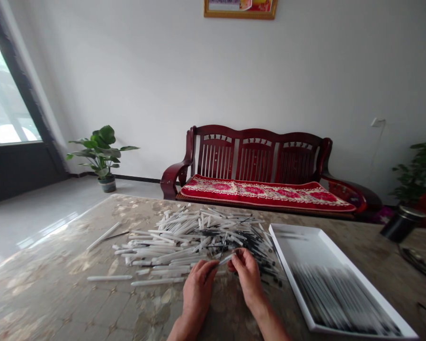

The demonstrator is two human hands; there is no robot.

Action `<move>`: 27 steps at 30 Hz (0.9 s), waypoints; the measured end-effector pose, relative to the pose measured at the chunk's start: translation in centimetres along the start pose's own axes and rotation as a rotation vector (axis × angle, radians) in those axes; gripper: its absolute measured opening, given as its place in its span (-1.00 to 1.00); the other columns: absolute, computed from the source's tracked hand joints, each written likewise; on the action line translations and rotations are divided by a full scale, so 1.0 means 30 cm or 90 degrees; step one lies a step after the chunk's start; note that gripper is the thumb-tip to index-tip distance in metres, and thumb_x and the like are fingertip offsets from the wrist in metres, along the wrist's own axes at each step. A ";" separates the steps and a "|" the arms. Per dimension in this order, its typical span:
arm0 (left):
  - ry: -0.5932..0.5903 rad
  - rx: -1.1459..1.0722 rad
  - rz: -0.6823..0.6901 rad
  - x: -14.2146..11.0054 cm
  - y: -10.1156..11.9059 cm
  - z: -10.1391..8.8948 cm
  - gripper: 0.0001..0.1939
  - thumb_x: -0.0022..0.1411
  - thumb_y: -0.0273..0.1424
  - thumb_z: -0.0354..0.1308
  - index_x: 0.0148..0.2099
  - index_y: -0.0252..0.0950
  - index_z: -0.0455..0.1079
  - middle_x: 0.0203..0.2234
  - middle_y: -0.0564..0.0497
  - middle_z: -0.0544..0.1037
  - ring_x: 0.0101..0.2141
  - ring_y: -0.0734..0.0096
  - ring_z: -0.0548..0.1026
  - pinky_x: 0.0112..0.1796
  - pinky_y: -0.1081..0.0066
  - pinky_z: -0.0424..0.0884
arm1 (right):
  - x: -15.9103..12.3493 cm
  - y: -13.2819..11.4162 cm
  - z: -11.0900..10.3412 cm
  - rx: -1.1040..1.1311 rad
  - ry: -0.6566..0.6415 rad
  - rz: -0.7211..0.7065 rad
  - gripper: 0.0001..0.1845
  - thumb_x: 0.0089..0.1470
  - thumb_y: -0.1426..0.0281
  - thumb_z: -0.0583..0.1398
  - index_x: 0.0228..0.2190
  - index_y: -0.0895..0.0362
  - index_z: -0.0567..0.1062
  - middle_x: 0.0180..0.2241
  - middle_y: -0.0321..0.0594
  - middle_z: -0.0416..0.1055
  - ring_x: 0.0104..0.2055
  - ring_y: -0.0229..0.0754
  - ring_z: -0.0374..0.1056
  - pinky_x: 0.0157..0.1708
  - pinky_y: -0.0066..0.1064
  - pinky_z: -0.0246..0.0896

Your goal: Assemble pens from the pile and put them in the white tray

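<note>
Close together in front of the pile, both my hands are at work. My left hand (198,287) is closed, fingertips pinching a thin dark stick (222,250) that looks like a pen refill. Between thumb and fingers of my right hand (248,277) is a whitish pen barrel (226,259), its left end close to the left fingertips. Whether the two pieces touch, I cannot tell. Behind the hands spreads a loose heap of white pen barrels (177,237), with black pen parts (259,244) gathered on its right side.
A white shallow box (291,289) to the right holds rows of pens (344,298), blurred. Single white barrels (109,278) lie left of the heap on the patterned tablecloth (102,308). A black canister (402,225) stands far right. Beyond the table is a wooden bench (255,158).
</note>
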State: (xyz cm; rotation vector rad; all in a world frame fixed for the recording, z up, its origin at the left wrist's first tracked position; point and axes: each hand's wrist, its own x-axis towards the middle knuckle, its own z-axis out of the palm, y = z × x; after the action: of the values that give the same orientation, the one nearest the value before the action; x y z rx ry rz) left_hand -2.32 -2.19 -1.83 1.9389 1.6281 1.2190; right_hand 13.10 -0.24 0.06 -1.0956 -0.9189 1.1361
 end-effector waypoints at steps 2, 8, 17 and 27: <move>0.013 0.012 0.028 -0.006 -0.005 0.002 -0.79 0.25 -0.39 0.10 -0.17 -0.12 0.55 -0.35 0.06 0.60 -0.28 0.36 0.55 -0.24 0.42 0.47 | 0.000 -0.005 0.002 -0.008 0.008 0.024 -0.57 -0.25 0.07 0.37 -0.45 0.11 0.42 -0.54 -0.37 0.40 -0.50 -0.20 0.37 -0.49 -0.39 0.32; 0.072 0.104 0.155 -0.009 0.008 -0.007 -0.77 0.31 -0.35 0.05 -0.15 -0.13 0.55 -0.39 0.03 0.60 -0.35 0.33 0.54 -0.33 0.42 0.47 | 0.002 0.010 -0.009 -0.016 0.013 0.087 -0.61 -0.24 0.11 0.34 -0.49 0.08 0.35 -0.60 -0.38 0.40 -0.53 -0.19 0.38 -0.54 -0.42 0.28; 0.069 0.118 0.221 0.005 0.003 -0.017 -0.72 0.35 -0.29 -0.02 -0.13 -0.12 0.53 -0.38 0.03 0.60 -0.35 0.35 0.55 -0.34 0.43 0.48 | 0.018 -0.082 -0.082 -0.352 -0.169 -0.036 -0.82 -0.01 0.30 0.19 -0.36 0.11 0.54 -0.50 -0.30 0.48 -0.43 -0.21 0.39 -0.45 -0.46 0.19; -0.011 0.018 0.273 0.000 -0.017 0.008 -0.75 0.31 -0.20 0.04 -0.21 -0.09 0.55 -0.40 0.03 0.61 -0.35 0.37 0.56 -0.33 0.48 0.51 | -0.053 -0.248 -0.101 -0.848 -0.260 -0.291 -0.80 -0.02 0.47 0.23 -0.40 0.00 0.66 -0.39 -0.25 0.57 -0.19 -0.12 0.37 -0.23 -0.44 0.13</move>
State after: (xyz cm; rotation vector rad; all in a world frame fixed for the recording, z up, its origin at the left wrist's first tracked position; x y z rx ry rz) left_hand -2.47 -1.99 -2.34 2.3912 1.2618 1.3249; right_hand 17.33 -2.85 6.57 -1.5412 -2.2672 0.2380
